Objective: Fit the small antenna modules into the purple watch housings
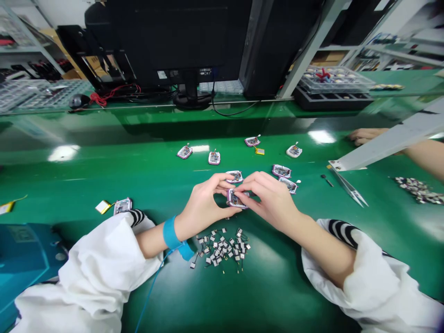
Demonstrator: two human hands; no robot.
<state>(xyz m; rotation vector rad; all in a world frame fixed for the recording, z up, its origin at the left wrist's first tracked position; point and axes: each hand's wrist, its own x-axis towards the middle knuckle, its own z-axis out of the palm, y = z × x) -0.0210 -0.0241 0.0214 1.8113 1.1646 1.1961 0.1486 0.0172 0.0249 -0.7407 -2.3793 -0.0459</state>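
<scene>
My left hand (208,196) grips a small pink-and-white device case with a circuit board in it (236,199) by its edges, thumb in front and fingers behind. Over that case is my right hand (267,196), its thumb and fingertips pinched together at the board; whatever lies between them is hidden. Just behind the fingers rests another open case (235,176). A loose pile of small square parts with short black leads (224,247) lies in front of both hands. Two more cases, one at the back (281,171) and one nearer (287,185), sit right of my right hand.
Several open cases (214,157) are spread farther back, one beside a yellow battery (259,151). Tweezers (350,187) lie at right under a white metal post (388,136). Another person's hand (367,135) rests beyond it, near a heap of small parts (419,189). A blue bin (27,259) stands left.
</scene>
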